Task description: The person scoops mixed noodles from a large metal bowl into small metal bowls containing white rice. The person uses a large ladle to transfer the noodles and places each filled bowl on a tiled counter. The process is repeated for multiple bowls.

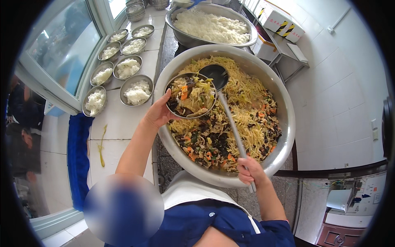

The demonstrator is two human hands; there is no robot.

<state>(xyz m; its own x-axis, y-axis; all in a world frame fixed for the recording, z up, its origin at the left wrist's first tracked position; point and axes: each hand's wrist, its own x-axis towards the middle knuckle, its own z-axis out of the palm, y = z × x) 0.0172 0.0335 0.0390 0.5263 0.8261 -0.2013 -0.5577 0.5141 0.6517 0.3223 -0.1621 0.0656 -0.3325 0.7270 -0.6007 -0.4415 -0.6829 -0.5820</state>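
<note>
My left hand (158,113) grips the side of a metal bowl (190,117) filled with mixed cooked vegetables. The bowl is held over the left part of a large metal basin (286,119). Inside the basin are yellow shredded vegetables (251,94) and a darker mix with orange pieces (214,144). My right hand (252,171) is closed around the handle end of a long ladle (232,125). The ladle's dark round head lies at the bowl's right rim, above the shreds; its contents, if any, are hard to make out.
Several metal bowls of rice (138,91) stand on the white tiled counter (119,144) at left, with stacked bowls (135,12) behind. A basin of rice (185,38) sits beyond. Boxes (282,24) rest on a metal table at far right. People show beyond the window at left.
</note>
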